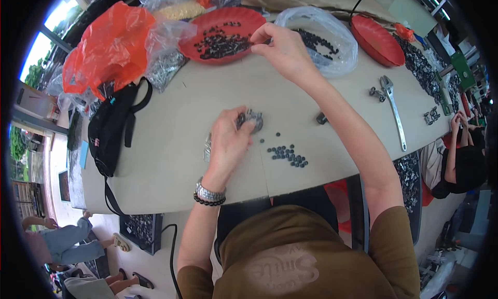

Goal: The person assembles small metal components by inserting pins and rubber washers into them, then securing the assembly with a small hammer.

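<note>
My left hand (pixel 228 142) is closed round a small grey metal part (pixel 253 120) with several knobs, just above the table. Beyond it, my right hand (pixel 284 51) hovers at the right rim of a red scalloped plate (pixel 254 20), thumb and fingers pinched together. Whatever they hold is too small to make out. Small black pieces (pixel 223 45) lie heaped on that plate. Several small dark round pieces (pixel 288 156) are scattered on the table right of my left hand. Beside my left wrist lies a shiny metal piece (pixel 207 148), partly hidden.
A clear plastic bag (pixel 342 63) with black pieces stands behind my right hand. Farther right are another red plate (pixel 377 39), an adjustable wrench (pixel 395 112) and small metal parts (pixel 377 94). A black waist bag (pixel 111 130) and an orange plastic bag (pixel 111 50) lie left.
</note>
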Motion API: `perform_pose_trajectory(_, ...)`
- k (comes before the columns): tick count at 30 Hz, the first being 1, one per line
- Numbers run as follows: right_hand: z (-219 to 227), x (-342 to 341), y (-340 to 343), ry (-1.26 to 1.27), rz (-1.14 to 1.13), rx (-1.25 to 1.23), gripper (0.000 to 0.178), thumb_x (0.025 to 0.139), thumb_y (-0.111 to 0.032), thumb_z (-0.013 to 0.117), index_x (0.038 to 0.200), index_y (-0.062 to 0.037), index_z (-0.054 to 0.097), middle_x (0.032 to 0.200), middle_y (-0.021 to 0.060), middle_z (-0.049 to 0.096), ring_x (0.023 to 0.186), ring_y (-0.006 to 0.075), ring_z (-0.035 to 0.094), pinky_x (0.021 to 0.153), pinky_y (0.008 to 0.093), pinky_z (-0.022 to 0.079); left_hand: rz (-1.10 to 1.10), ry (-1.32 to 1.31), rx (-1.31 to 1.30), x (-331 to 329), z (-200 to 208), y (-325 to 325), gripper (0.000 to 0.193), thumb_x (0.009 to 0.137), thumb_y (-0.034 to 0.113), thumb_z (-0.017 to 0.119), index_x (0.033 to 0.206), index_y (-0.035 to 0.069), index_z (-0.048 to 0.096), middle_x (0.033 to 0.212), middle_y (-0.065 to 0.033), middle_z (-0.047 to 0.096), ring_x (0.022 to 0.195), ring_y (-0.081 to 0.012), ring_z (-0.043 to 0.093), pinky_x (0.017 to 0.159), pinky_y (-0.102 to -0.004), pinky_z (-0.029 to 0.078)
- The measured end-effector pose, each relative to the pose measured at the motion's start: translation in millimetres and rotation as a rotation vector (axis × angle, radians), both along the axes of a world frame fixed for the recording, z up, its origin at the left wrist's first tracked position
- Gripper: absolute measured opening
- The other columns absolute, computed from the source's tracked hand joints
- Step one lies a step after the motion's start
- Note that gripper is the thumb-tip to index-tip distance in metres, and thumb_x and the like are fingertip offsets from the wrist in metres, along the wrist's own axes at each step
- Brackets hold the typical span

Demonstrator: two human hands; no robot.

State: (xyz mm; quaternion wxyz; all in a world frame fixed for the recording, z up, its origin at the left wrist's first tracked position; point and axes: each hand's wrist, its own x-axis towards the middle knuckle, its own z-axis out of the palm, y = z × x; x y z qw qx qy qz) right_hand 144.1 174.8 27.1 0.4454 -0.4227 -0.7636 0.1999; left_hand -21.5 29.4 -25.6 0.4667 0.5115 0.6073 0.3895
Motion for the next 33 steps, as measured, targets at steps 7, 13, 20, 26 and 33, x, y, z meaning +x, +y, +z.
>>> perform_pose_trajectory(7,12.9,43.4,-122.6,-0.090,-0.059,-0.180,0.015,0.085,-0.012,0.072,0.094,-0.0009,0.068,0.090,0.0111,0.070,0.074,0.0283,0.065,0.073,0.0389,0.052,0.062,0.348,0.244,-20.7,-3.6,2.2,0.045,0.093,0.009,0.069,0.133,-0.007,0.060,0.081,-0.0056,0.066,0.056,-0.0067,0.054,0.051,-0.0255,0.045)
perform_pose_trajectory(13,-22.2,107.3,-167.2,-0.145,-0.341,-0.081,0.015,0.081,0.001,0.073,0.095,-0.0036,0.068,0.096,0.0084,0.068,0.084,0.0274,0.062,0.076,0.0400,0.051,0.001,0.542,0.368,-33.7,8.3,-40.1,0.018,0.083,0.004,0.075,0.100,0.001,0.069,0.082,-0.0085,0.069,0.072,-0.0201,0.058,0.065,-0.0342,0.048)
perform_pose_trajectory(20,-43.0,127.0,-180.1,-0.454,-0.523,-0.093,0.026,0.077,0.001,0.076,0.100,-0.0060,0.066,0.107,0.0075,0.062,0.100,0.0311,0.055,0.087,0.0424,0.047,-0.206,0.769,0.432,-28.2,6.1,-49.0,0.006,0.080,0.001,0.071,0.082,0.005,0.067,0.079,-0.0080,0.066,0.081,-0.0311,0.056,0.065,-0.0418,0.049)
perform_pose_trajectory(26,-43.4,95.8,-186.3,-0.337,-0.364,0.042,0.026,0.075,0.001,0.075,0.098,-0.0073,0.066,0.107,0.0085,0.061,0.099,0.0323,0.055,0.090,0.0433,0.046,-0.263,0.911,0.413,-21.8,9.5,-50.2,0.005,0.083,-0.001,0.065,0.083,0.003,0.062,0.083,-0.0101,0.062,0.086,-0.0335,0.057,0.072,-0.0443,0.049)
perform_pose_trajectory(33,-49.3,59.6,-185.5,-0.232,-0.139,0.052,0.020,0.075,0.001,0.074,0.092,-0.0087,0.067,0.103,0.0055,0.061,0.097,0.0302,0.055,0.086,0.0424,0.043,-0.282,0.878,0.409,-24.6,7.8,-51.7,0.005,0.085,-0.004,0.060,0.086,0.001,0.058,0.086,-0.0134,0.058,0.087,-0.0356,0.057,0.074,-0.0455,0.049)
